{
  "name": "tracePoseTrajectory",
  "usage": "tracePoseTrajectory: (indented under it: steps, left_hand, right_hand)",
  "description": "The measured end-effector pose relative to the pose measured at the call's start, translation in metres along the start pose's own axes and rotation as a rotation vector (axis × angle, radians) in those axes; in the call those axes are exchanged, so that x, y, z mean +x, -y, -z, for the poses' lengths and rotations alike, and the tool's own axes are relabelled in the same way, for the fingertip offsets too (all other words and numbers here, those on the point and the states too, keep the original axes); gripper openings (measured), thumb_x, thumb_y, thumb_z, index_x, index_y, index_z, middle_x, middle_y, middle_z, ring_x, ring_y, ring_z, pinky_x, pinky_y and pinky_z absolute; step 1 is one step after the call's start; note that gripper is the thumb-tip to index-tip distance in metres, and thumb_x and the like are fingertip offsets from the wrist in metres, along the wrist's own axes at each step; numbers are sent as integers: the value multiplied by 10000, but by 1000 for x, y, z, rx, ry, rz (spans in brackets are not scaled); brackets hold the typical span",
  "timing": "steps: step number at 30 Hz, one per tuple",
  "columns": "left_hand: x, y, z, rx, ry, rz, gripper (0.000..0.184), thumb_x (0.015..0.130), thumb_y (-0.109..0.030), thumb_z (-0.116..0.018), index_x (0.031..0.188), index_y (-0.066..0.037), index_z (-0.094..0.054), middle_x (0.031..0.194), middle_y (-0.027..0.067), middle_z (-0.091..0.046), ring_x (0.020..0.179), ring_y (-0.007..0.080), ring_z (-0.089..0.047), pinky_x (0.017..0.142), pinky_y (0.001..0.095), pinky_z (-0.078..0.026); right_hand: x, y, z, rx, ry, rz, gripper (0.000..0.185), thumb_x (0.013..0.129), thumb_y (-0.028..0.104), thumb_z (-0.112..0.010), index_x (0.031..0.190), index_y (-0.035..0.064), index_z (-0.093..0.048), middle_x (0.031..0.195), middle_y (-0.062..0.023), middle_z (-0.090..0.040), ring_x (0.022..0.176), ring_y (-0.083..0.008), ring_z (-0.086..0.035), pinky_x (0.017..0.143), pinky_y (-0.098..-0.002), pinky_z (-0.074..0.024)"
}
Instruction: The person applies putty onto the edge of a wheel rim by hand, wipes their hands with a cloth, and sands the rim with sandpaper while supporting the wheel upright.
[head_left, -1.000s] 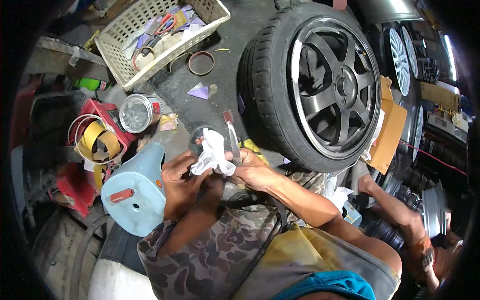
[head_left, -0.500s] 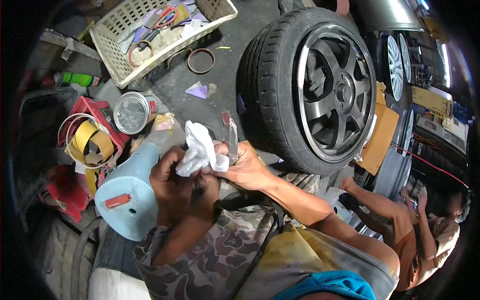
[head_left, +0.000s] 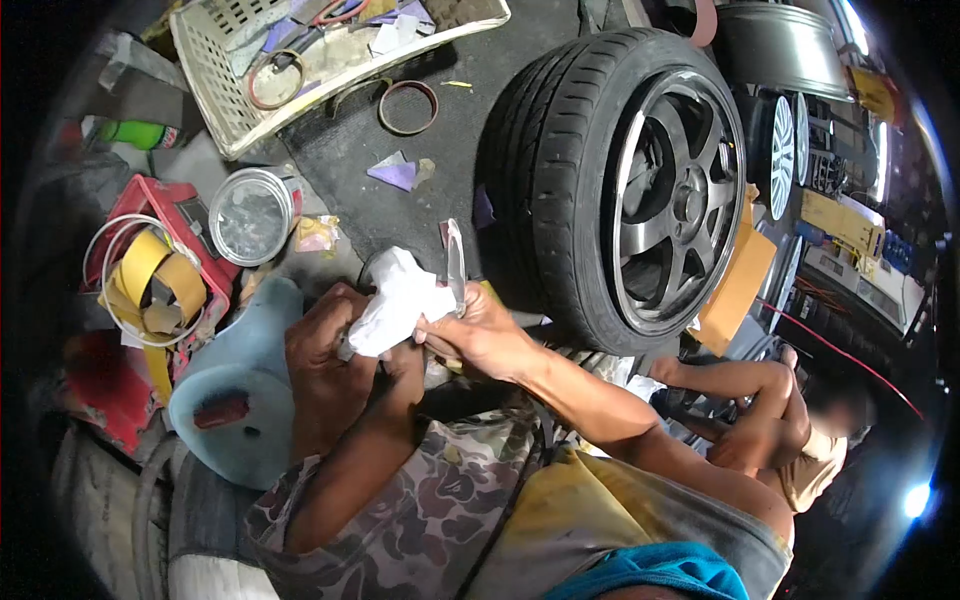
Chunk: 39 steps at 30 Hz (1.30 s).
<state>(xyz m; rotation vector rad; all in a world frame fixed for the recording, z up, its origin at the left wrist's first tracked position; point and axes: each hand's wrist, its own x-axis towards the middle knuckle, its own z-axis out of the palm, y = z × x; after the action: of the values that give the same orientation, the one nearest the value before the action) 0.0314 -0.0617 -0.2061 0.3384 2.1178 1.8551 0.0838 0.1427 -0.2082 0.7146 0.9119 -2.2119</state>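
My left hand (head_left: 325, 345) is closed on a crumpled white cloth (head_left: 398, 305), holding it by its left and lower side. My right hand (head_left: 482, 335) touches the cloth's right edge with its thumb and fingertips. Upright from the right hand's fingers stands a narrow, shiny, translucent strip (head_left: 455, 265); its exact kind I cannot make out. Both hands are close together above my lap, over camouflage-patterned fabric (head_left: 450, 480). Just left of the left hand is a light-blue plastic stool (head_left: 270, 420) with a dark red object (head_left: 220, 411) on it.
A tyre on a dark spoked wheel (head_left: 600, 190) stands ahead right. A cream basket (head_left: 230, 120) of scissors and scraps, a tape ring (head_left: 408, 107), an open can (head_left: 250, 215) and a red container (head_left: 190, 225) with yellow tape lie left. Another person (head_left: 800, 440) sits right.
The white cloth is turned and spread wider between my hands. The view has shifted slightly. The other person at right has changed posture, with hands lower.
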Motion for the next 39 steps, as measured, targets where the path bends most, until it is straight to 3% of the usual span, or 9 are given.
tracePoseTrajectory:
  steps: [3, 10, 14, 24, 30, 32, 34, 38, 39]
  left_hand:
    - [-2, 7, 3, -123, 35, 225, 104, 817, 50, -671, 907, 45, -619, 858, 105, -682, 803, 117, -655, 661, 295, -495]
    - [2, 34, -24, -408, -208, 449, 126, 971, 56, -593, 1088, 83, -629, 850, 83, -690, 729, 91, -637, 633, 263, -492]
    - [12, 46, -11, -395, -63, 547, 179, 1003, 6, -587, 1146, 75, -671, 934, 81, -716, 780, 96, -655, 690, 254, -510]
    - [25, 36, -7, -692, 375, 833, 309, 974, 4, -524, 1257, 52, -641, 977, 139, -757, 852, 160, -724, 800, 280, -569]
    - [13, 33, -12, -495, 504, 616, 238, 875, 0, -747, 1104, 60, -717, 965, 87, -770, 860, 97, -704, 792, 236, -544]
    - [3, 27, -24, -628, 408, 848, 216, 834, -2, -790, 1040, 31, -737, 953, 61, -764, 869, 65, -679, 796, 237, -527]
    - [6, 27, -26, -199, 606, 449, 204, 819, -19, -811, 1008, 2, -735, 933, 67, -750, 877, 68, -663, 796, 256, -518]
    - [-4, 4, -47, -252, 638, 604, 222, 812, -64, -844, 962, 24, -706, 869, 84, -723, 829, 73, -625, 730, 270, -498]
    - [0, -21, -52, -107, 545, 401, 214, 810, -55, -840, 944, 35, -699, 824, 72, -703, 798, 74, -607, 696, 279, -489]
  right_hand:
    - [10, -2, -1, -531, -70, 331, 196, 984, 66, -715, 1168, 1, -731, 1087, -28, -729, 1011, -83, -621, 900, -283, -527]
    - [8, 35, -3, -900, -227, 122, 265, 930, 211, -808, 1055, 11, -686, 808, 12, -602, 771, -59, -533, 704, -267, -477]
    - [1, 57, 5, -1145, -413, 246, 334, 981, 195, -727, 1210, -17, -608, 894, -74, -531, 793, -154, -546, 717, -313, -476]
    - [0, 41, 3, -1086, -263, 234, 140, 1021, 107, -633, 1100, -6, -659, 928, -133, -659, 844, -219, -638, 771, -372, -510]
    - [-36, 35, 10, -1036, -67, 115, 115, 1043, 123, -596, 1121, 40, -613, 943, -167, -659, 855, -331, -669, 762, -412, -525]
    - [-50, 29, 10, -1043, -72, 135, 108, 1040, 119, -592, 1122, 49, -602, 966, -176, -663, 888, -376, -667, 768, -438, -525]
    - [-61, 25, 11, -1057, -40, 147, 124, 1032, 110, -583, 1146, 59, -583, 977, -209, -676, 901, -465, -661, 742, -511, -517]
    - [-88, 13, 26, -1070, -48, 117, 152, 1026, 129, -593, 1134, 24, -582, 833, -254, -656, 795, -495, -640, 679, -543, -490]
    - [-94, 8, 33, -1085, -45, 56, 163, 1024, 140, -596, 1121, 10, -580, 787, -265, -646, 772, -504, -631, 666, -552, -481]
